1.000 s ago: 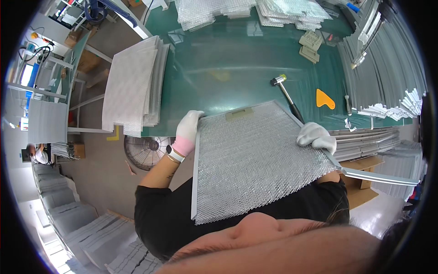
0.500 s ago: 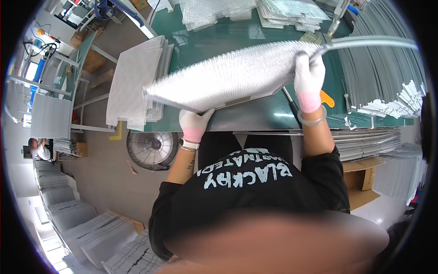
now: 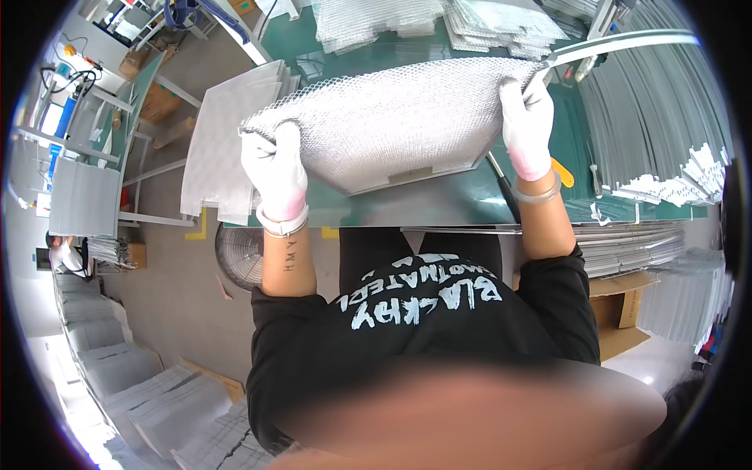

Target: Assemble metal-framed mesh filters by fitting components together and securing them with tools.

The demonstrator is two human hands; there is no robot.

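Both gloved hands, left hand (image 3: 274,174) and right hand (image 3: 526,125), clamp the mesh (image 3: 392,117), lifted off the tabletop (image 3: 439,200); stack (image 3: 227,141) at nine o'clock.

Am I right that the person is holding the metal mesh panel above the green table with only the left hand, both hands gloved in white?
Not quite: both hands hold it. In the head view the left hand grips one end of the mesh panel and the right hand grips the other. The rest stands: the panel is above the green table and both gloves are white.
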